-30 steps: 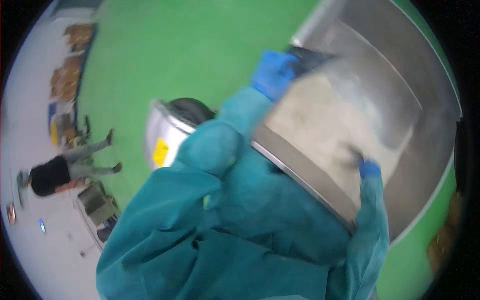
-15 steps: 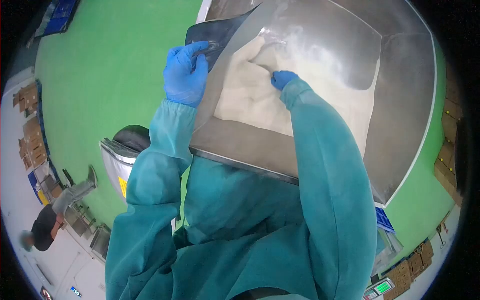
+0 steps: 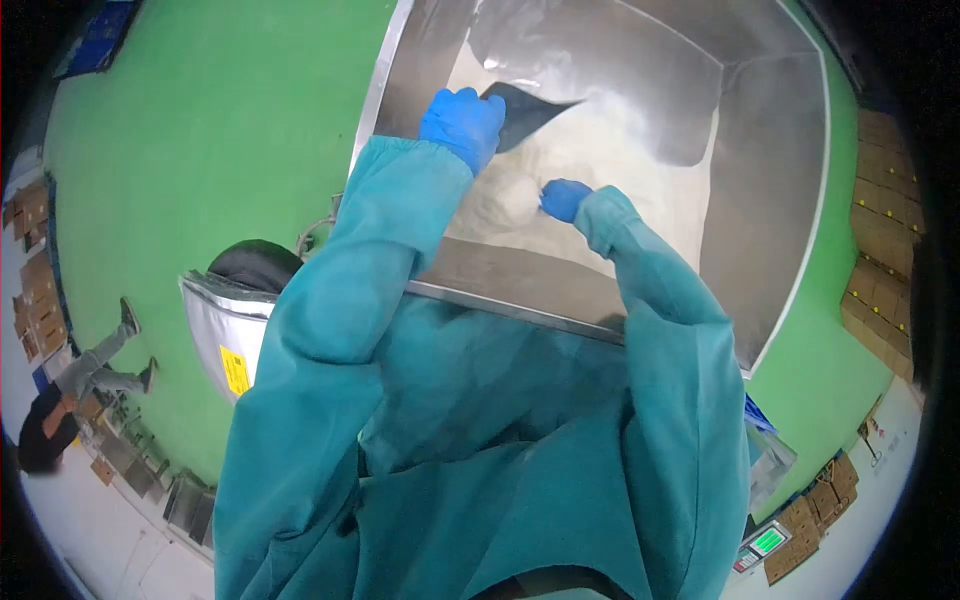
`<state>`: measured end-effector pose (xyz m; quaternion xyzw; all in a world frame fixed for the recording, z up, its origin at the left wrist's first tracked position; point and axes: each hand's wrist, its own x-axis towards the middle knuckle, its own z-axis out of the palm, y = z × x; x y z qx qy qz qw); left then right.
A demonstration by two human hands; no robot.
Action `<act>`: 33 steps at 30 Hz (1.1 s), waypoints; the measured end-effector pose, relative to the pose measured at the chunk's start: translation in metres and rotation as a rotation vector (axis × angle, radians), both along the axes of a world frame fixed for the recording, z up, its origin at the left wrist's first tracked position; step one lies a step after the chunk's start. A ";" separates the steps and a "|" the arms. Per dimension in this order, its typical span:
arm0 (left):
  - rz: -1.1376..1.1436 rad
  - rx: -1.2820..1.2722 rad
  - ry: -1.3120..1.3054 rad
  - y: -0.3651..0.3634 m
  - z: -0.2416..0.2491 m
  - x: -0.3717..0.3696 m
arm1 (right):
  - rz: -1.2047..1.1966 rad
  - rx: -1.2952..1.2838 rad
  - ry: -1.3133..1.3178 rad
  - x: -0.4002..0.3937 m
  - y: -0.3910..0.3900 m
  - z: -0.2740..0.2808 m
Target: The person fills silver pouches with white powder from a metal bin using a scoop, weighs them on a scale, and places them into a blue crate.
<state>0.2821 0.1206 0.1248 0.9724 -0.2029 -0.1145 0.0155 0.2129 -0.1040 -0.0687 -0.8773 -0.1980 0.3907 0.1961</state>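
Observation:
My left hand (image 3: 464,127), in a blue glove, is closed on a dark grey flat bag (image 3: 527,116). The bag hangs over the pale powder (image 3: 655,200) inside a large stainless steel bin (image 3: 765,190), its pointed end toward the right. My right hand (image 3: 566,200), gloved in blue too, is curled into a fist low over the powder. Just left of its fingers lies a rounded mound of powder (image 3: 512,200). What the right fist grips is hidden by the glove, and I cannot tell what it is.
The bin's near rim (image 3: 520,312) crosses in front of my body. To the left stands a silver bag with a yellow label (image 3: 235,368), beside a black rounded object (image 3: 255,266). A lit scale display (image 3: 768,541) shows at lower right. Another person (image 3: 60,415) is far left, near cartons.
My left hand has moved right, from the bin's left side to over the powder, carrying the dark bag. My right hand stays low over the powder, where a rounded mound now shows beside it.

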 end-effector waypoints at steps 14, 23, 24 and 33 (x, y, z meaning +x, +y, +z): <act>0.140 -0.175 0.242 -0.027 -0.030 0.013 | 0.096 -0.354 -0.250 0.117 -0.035 0.286; 0.348 -0.309 0.246 -0.025 -0.035 0.006 | -0.077 -0.086 -0.350 0.079 0.039 0.328; 0.349 -0.306 0.258 -0.025 -0.038 0.003 | -0.160 -0.132 -0.327 0.079 0.023 0.321; 0.339 -0.317 0.253 -0.027 -0.037 0.005 | 0.037 -0.637 -0.216 0.081 -0.109 0.097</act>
